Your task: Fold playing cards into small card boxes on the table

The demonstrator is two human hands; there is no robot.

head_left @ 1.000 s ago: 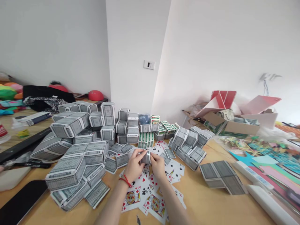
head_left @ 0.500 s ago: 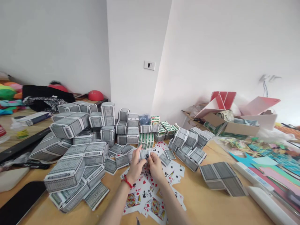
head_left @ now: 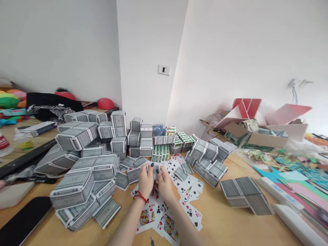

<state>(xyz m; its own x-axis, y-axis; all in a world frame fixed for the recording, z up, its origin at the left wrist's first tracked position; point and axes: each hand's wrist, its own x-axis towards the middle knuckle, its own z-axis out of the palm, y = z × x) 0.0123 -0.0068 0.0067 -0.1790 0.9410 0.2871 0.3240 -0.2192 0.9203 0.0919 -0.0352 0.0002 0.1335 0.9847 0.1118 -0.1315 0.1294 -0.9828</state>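
At lower centre of frame, a grey-backed card piece [head_left: 155, 173] is pinched between left hand [head_left: 146, 181] and right hand [head_left: 165, 183], one per side, apparently for even steadiness over the spread face-up cards [head_left: 191, 187].

Left grip [head_left: 146, 182] and right grip [head_left: 165, 184] on a grey-patterned card [head_left: 155, 173]

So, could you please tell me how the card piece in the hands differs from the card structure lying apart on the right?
The card piece looks smaller than the card structure. The left hand and right hand hold the card piece, while the card structure rests on the table. Both show grey surfaces.
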